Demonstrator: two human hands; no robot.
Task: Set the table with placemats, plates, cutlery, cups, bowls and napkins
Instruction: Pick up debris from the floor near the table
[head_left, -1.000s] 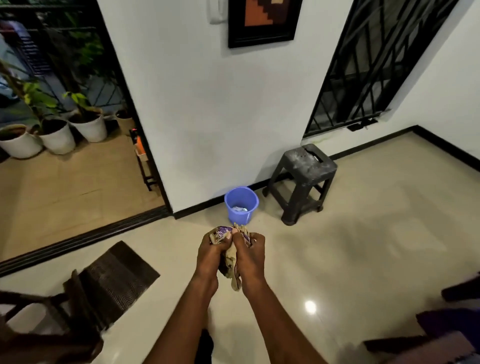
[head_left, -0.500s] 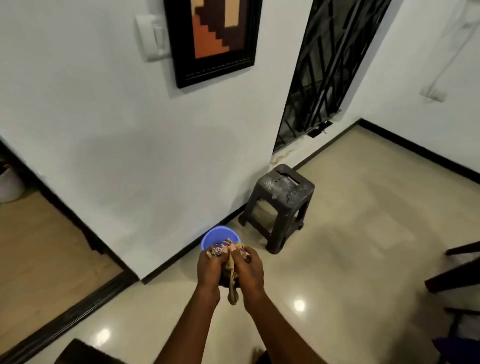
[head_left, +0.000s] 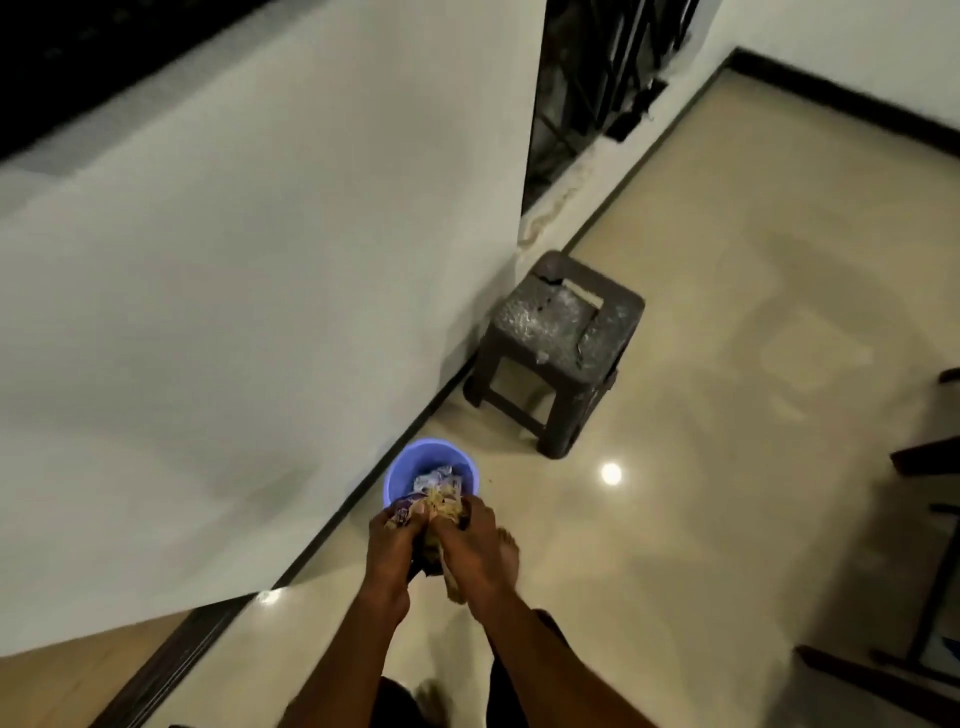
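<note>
Holding crumpled wrappers over the blue bin, left hand and right hand both clenched on them; no place setting visible, table-setting looks unstarted.

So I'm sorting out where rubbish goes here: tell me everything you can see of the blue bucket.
The blue bucket is small, round and looks like plastic, standing upright on the glossy floor beside the wall's dark skirting, left of the dark stool. It is open-topped, with crumpled wrappers inside. The left hand and right hand hold crumpled scraps over its near rim.
</note>
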